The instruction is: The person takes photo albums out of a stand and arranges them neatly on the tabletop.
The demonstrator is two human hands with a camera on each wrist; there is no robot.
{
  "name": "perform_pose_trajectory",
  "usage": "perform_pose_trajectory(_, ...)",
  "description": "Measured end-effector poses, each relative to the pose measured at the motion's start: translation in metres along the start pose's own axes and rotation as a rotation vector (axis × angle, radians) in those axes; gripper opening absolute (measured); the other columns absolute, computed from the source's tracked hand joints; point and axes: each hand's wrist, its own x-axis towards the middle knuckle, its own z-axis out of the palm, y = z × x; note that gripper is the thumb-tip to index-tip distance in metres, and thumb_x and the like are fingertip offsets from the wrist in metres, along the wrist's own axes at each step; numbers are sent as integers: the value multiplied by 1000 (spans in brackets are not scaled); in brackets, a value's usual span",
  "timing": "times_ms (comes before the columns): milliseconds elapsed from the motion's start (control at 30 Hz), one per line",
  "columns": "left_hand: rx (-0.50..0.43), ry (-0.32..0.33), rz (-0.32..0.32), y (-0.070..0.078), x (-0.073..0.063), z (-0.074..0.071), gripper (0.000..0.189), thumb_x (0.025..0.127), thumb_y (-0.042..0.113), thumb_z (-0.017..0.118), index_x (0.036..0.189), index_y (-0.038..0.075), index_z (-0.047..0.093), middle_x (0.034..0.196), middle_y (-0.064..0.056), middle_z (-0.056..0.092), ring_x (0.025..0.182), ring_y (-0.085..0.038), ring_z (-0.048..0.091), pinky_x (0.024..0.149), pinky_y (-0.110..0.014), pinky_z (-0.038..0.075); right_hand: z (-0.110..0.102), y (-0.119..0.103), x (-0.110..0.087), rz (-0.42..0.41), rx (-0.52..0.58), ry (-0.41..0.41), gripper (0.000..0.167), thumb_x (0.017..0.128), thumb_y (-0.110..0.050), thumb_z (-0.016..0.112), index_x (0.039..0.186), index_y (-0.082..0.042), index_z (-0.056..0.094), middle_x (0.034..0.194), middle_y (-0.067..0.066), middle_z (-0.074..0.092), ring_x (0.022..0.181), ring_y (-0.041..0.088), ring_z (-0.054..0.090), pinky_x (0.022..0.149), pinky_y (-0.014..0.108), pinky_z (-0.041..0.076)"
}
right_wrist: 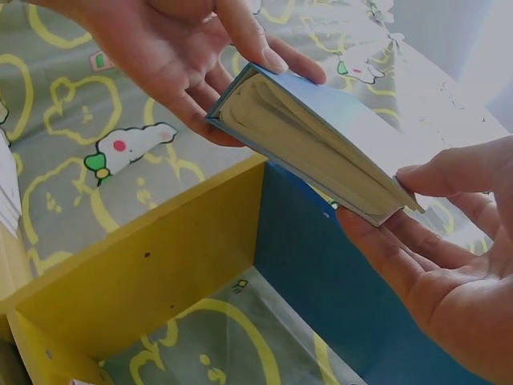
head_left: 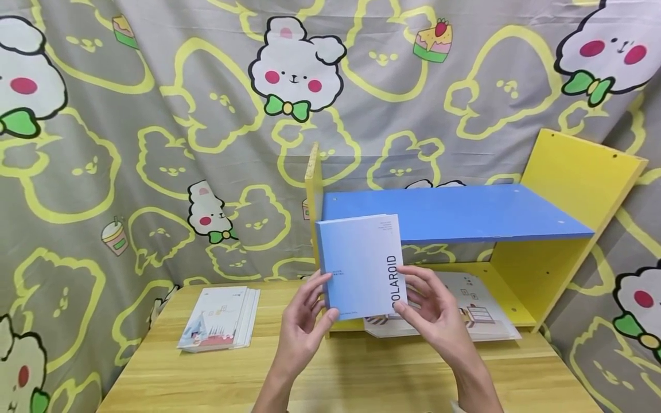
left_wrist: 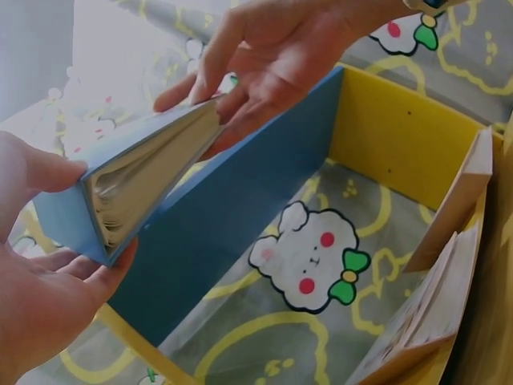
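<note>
A light-blue photo album (head_left: 361, 267) with "POLAROID" printed down its cover is held up in front of the shelf, tilted toward me. My left hand (head_left: 306, 321) pinches its spine side, thumb on the front cover and fingers behind. At the opposite, page-opening edge, my right hand (head_left: 436, 310) holds it between thumb and fingers. In the left wrist view the album (left_wrist: 136, 172) shows its thick pages from below, between the left hand (left_wrist: 48, 265) and right hand (left_wrist: 272, 64). The covers spread slightly over the pages in the right wrist view.
Behind the album stands a yellow shelf unit with a blue board (head_left: 454, 212). Several white illustrated books (head_left: 475, 310) lie on its bottom board, jutting over the front edge. A small stack of books (head_left: 219, 318) lies at left on the wooden table (head_left: 289, 390). A patterned curtain (head_left: 217, 143) hangs behind.
</note>
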Motion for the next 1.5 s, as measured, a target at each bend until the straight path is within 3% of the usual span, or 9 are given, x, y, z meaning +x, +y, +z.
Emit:
perform_pose_trajectory(267,-24,-10,23,3,1,-10,52,95,-16,57,146,-7,46,158,-31,29,141,-30,45,107,-35,49,9,2,3,-13,24,-2,61,92,15,64,148,0,44,142,20,57,123,28,64,95,41,57)
perform_pose_trajectory(667,-41,-12,36,5,-2,-23,53,95,-17,55,146,-10,43,157,-27,30,141,-32,46,109,-38,47,23,6,8,-28,80,-18,59,94,15,61,148,1,43,142,21,57,123,30,63,94,42,58)
perform_pose_trajectory(1067,-35,-15,3,10,-3,-35,54,97,-16,54,149,-9,41,160,-27,28,142,-28,45,109,-37,47,37,8,13,-25,83,3,60,92,14,63,147,-1,45,139,24,57,121,31,65,95,43,57)
perform_pose_trajectory(1500,-50,-7,13,15,0,-48,54,96,-17,54,148,-11,39,159,-24,27,141,-34,46,108,-39,49,49,10,19,-35,117,-1,59,94,13,62,149,-2,45,141,25,56,124,32,63,98,43,55)
